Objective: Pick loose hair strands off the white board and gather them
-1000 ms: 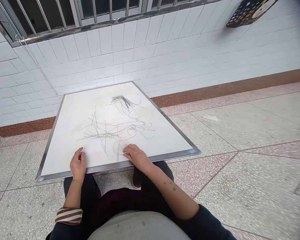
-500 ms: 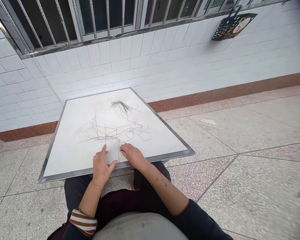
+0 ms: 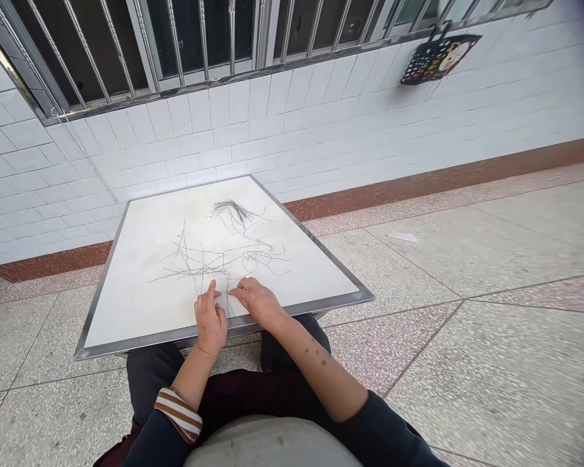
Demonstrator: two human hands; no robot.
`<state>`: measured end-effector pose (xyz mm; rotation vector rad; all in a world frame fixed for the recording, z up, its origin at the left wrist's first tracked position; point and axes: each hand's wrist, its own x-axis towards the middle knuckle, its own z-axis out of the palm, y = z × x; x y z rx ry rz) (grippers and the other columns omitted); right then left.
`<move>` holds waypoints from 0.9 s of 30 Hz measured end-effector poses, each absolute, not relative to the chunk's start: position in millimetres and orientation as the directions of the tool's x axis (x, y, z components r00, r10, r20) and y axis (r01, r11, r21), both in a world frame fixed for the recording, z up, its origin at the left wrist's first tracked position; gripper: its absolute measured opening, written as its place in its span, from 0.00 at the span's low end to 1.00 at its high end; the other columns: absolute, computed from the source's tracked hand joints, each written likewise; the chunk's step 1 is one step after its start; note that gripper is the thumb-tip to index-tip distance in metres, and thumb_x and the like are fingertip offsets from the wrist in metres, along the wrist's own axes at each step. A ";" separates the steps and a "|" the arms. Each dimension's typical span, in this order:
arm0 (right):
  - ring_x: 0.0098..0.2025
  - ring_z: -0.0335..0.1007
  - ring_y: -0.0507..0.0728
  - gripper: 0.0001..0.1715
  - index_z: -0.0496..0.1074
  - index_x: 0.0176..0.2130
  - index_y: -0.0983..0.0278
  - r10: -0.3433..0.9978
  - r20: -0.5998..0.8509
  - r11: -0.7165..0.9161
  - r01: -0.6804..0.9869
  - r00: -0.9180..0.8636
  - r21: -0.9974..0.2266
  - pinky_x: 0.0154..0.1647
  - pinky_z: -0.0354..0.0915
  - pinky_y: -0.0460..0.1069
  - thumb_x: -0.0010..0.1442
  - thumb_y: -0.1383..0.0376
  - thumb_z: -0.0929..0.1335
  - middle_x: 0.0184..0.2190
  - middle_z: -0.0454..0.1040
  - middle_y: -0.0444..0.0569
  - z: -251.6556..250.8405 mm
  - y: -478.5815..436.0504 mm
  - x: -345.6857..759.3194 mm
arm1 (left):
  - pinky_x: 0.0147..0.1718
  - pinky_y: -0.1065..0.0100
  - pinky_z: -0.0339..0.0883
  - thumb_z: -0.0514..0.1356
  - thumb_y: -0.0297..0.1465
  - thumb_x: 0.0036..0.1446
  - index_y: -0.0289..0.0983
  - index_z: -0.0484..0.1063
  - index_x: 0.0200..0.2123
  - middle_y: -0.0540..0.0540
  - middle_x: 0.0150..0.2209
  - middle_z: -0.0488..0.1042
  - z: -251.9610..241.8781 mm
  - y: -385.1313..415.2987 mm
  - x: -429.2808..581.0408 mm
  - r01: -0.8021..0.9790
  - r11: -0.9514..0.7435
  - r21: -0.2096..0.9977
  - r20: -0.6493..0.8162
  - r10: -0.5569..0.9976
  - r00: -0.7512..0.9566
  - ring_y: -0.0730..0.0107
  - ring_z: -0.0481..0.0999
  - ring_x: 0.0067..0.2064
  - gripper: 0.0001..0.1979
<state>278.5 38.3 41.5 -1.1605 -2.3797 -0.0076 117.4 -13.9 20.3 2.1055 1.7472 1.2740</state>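
A white board with a metal rim (image 3: 126,305) lies across my knees. Loose dark hair strands (image 3: 209,263) are scattered over its middle, and a denser tuft of hair (image 3: 231,207) lies near its far edge. My left hand (image 3: 210,321) rests on the board's near edge, its forefinger pointing forward onto a strand and the other fingers curled. My right hand (image 3: 255,299) lies just beside it, fingertips pinched together on the board at the same strands. The two hands almost touch.
A white tiled wall with a brown base strip (image 3: 418,178) rises behind the board. Barred windows (image 3: 185,39) run along the top. A black dotted basket (image 3: 435,57) hangs on the wall at the upper right. Speckled floor tiles (image 3: 467,311) spread to the right.
My left hand has moved right along the board's near edge until it sits next to my right hand. The view has tipped up, showing more window.
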 end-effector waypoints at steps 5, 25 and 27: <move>0.38 0.60 0.57 0.15 0.76 0.38 0.62 0.739 0.375 0.645 0.749 -0.560 -0.153 0.32 0.59 0.48 0.56 0.78 0.67 0.35 0.68 0.50 47.2 34.0 284.0 | 0.50 0.52 0.59 0.55 0.28 0.60 0.41 0.45 0.67 0.44 0.43 0.75 19.2 -23.6 127.9 0.766 -0.477 0.431 0.486 0.838 0.248 0.57 0.68 0.47 0.35; 0.42 0.66 0.56 0.17 0.71 0.48 0.56 0.591 0.741 0.790 0.414 -0.319 -0.451 0.39 0.68 0.52 0.65 0.73 0.63 0.39 0.69 0.49 69.1 -8.8 301.4 | 0.50 0.57 0.66 0.58 0.39 0.61 0.39 0.53 0.63 0.43 0.41 0.78 87.1 -39.5 126.1 -0.251 -0.054 0.966 0.030 0.995 -0.099 0.64 0.77 0.44 0.31; 0.42 0.67 0.56 0.17 0.71 0.48 0.55 0.571 0.744 0.812 0.378 -0.348 -0.446 0.39 0.69 0.52 0.65 0.72 0.63 0.39 0.69 0.49 73.8 -18.5 300.7 | 0.49 0.60 0.66 0.63 0.39 0.57 0.39 0.57 0.61 0.45 0.38 0.78 98.8 -48.4 128.7 -0.364 -0.024 0.931 -0.016 0.994 -0.107 0.66 0.77 0.43 0.32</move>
